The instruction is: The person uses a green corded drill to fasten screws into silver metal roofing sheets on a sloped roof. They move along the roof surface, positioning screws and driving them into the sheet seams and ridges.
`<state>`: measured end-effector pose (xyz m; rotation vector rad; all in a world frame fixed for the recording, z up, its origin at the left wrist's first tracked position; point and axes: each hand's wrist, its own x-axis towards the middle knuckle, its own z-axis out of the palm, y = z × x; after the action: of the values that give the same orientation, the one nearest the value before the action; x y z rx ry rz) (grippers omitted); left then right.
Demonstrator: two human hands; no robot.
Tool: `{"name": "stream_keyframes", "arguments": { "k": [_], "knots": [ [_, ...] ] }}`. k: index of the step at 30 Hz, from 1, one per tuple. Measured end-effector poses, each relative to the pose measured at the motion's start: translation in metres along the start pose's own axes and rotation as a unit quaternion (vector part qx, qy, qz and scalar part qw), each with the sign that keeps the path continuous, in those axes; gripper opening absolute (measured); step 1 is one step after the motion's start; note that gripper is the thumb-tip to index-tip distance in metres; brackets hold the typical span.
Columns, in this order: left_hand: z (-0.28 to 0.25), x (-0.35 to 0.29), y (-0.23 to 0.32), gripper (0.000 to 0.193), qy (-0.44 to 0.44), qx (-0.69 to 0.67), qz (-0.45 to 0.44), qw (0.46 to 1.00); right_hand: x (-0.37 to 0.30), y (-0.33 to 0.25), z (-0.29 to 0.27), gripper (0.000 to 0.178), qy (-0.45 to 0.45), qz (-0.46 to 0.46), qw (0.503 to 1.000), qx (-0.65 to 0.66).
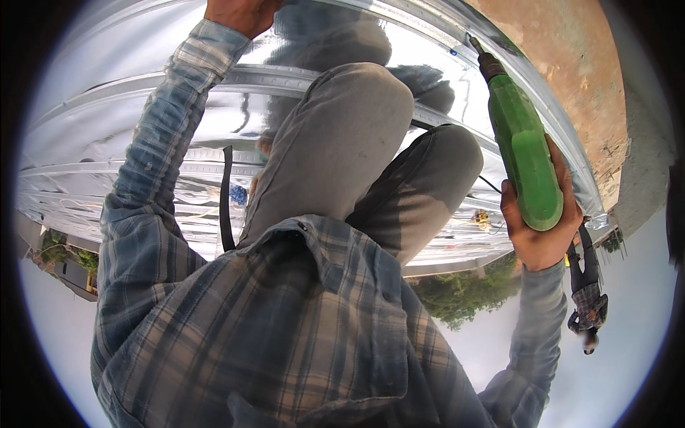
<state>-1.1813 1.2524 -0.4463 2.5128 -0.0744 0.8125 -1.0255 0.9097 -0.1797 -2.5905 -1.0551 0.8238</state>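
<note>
My right hand [546,239] is wrapped round the rear of a green power drill [524,150]. The drill's dark chuck and bit point up and left. The bit's tip is at a metal channel [510,60] along the edge of the shiny foil sheet [428,50]; whether it bears on a screw is too small to tell. At the upper edge of the view, my left hand [242,16] is low over the foil and metal strips, beyond my left knee. The picture's edge cuts its fingers off, so its grip is hidden.
Ribbed metal strips [275,77] cross the foil under my bent knees. A black strap [226,200] and a blue bundle [237,195] are by my left thigh. A brown wall surface [571,78] borders the foil on the right. Another person [589,299] stands farther off.
</note>
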Motion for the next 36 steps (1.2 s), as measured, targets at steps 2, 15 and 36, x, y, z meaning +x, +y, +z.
{"name": "stream_keyframes", "arguments": {
  "k": [2, 15, 36],
  "knots": [
    [0.001, 0.000, 0.003, 0.026, 0.003, -0.003, 0.002, 1.000, 0.002, 0.002, -0.001, 0.068, 0.000, -0.004, 1.000, 0.002],
    [-0.003, 0.005, 0.011, 0.032, -0.035, 0.029, -0.035, 0.998, 0.007, 0.000, -0.008, 0.066, -0.010, 0.027, 0.999, 0.036],
    [0.002, 0.006, 0.019, 0.030, 0.006, 0.035, -0.081, 0.996, 0.015, -0.015, -0.015, 0.066, -0.030, 0.024, 0.999, 0.000]
  ]
}}
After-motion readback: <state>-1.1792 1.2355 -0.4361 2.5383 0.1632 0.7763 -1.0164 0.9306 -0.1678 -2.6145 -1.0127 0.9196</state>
